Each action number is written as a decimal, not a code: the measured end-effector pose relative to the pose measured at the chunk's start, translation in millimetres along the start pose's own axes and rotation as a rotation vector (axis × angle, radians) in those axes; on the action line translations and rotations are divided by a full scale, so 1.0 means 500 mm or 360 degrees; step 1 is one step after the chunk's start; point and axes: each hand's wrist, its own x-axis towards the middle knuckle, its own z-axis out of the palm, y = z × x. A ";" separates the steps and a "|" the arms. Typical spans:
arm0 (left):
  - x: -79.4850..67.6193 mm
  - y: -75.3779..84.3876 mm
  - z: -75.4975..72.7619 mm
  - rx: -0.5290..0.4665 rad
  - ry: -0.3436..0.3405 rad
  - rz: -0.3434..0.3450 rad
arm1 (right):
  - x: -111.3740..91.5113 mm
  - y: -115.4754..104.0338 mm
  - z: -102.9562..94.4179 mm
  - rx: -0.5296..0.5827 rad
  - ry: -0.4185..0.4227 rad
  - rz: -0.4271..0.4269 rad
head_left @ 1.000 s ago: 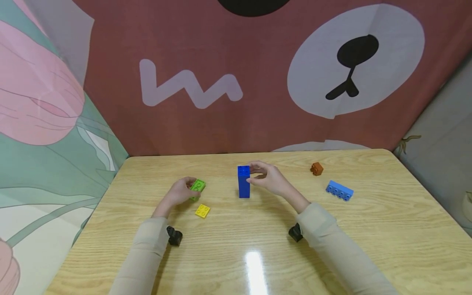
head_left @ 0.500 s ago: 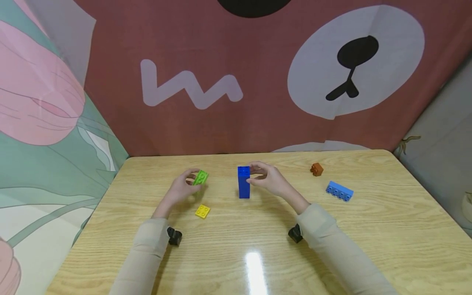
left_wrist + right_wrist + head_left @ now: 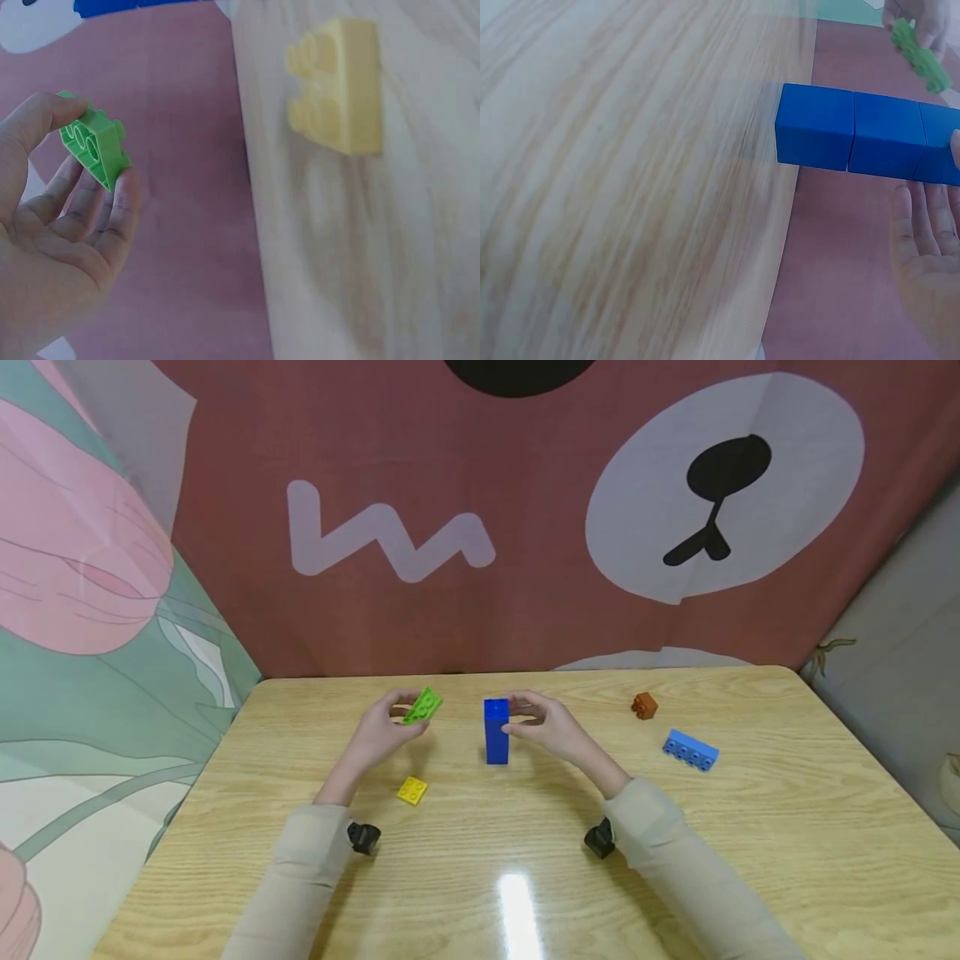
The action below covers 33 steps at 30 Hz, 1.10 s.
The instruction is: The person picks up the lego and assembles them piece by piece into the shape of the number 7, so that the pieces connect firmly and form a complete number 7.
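Observation:
Between thumb and fingers my left hand (image 3: 380, 731) pinches a flat light green building brick (image 3: 424, 705), raised off the table and tilted. Its hollow underside with round tubes faces the camera in the left wrist view (image 3: 94, 142). My right hand (image 3: 552, 724) holds the upper part of an upright tower of stacked dark blue bricks (image 3: 497, 739), which stands on the table; seams between the blocks show in the right wrist view. A small yellow brick (image 3: 412, 790) with studs up lies below the left hand, apart from it.
At the right of the wooden table (image 3: 480, 877) lie a light blue brick (image 3: 690, 750) on its side and, farther back, a small orange-brown brick (image 3: 644, 705). A printed cloth (image 3: 525, 610) hangs along the table's back edge.
My left hand has lifted the green brick from near the tabletop and carried it up and to the right, towards the tower. The right hand and the blue tower have stayed put.

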 end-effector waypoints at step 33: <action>0.001 0.101 0.059 -0.0125 -0.0088 0.0162 | -0.008 -0.049 -0.041 0.0123 0.0090 -0.0141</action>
